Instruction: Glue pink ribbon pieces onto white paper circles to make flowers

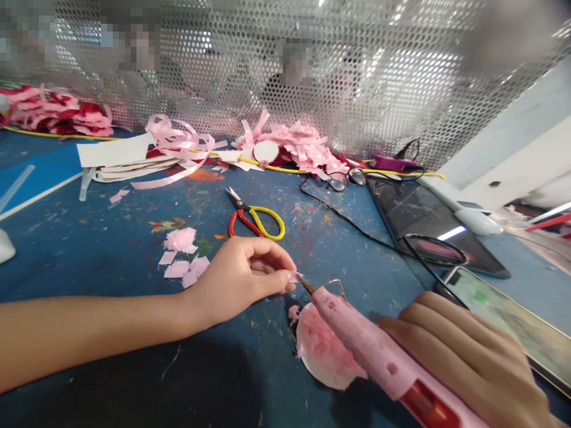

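Between the thumb and fingers of my left hand [247, 270] is a small piece of pale pink paper [295, 277], pinched near the middle of the table. My right hand [468, 351] grips a pink hot glue gun [363, 339], its metal nozzle touching or almost touching that piece. Under the gun lies a round white disc [325, 351] partly covered with pink petals; the gun hides some of it. Several cut pink pieces [181, 264] lie left of my left hand. Scissors [254, 220] with one red and one yellow handle rest just beyond it, blades apart.
Along the back lie pink ribbon [178, 139], white card strips [116, 154], pink shreds [298, 145] and a yellow cord [285, 171]. A perforated metal screen [250, 77] stands behind, with people beyond. On the right are a dark tablet [428, 220], a phone [513, 333] and a black cable [348, 217].
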Motion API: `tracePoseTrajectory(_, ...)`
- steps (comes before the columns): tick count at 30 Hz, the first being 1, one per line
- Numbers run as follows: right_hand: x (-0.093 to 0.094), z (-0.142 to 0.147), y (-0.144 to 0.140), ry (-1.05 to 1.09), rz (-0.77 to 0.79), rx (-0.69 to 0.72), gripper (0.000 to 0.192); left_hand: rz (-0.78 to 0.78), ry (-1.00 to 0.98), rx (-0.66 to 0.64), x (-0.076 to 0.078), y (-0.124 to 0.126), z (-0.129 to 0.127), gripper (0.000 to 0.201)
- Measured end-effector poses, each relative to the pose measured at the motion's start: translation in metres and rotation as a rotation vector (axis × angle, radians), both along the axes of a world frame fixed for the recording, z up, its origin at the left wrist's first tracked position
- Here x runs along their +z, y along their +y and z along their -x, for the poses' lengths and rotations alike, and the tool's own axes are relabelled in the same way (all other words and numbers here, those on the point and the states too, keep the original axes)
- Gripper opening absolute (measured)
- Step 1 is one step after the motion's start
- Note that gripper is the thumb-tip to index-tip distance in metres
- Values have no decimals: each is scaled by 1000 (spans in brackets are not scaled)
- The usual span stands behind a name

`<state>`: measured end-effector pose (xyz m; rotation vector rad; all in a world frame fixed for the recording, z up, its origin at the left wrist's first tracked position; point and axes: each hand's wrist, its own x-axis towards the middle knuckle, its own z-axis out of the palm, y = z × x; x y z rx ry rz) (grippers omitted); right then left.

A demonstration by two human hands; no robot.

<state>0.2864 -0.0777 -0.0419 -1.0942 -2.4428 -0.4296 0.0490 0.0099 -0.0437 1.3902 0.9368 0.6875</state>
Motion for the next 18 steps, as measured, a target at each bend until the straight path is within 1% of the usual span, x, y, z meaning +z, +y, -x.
tracePoseTrajectory(6,4,-1,-2,-49,26,-6,21,-4,-10,18,-1,0,-1,7)
tracePoseTrajectory(11,5,-2,-3,-66,-6,4,20,-6,-43,50,-3,0,0,5)
tracePoseTrajectory(14,7,-3,-3,30,31,-9,22,-16,-82,66,-3,3,0,3)
tracePoseTrajectory(18,10,-8,1,216,89,-103,9,12,-110,101,-3,5,0,6)
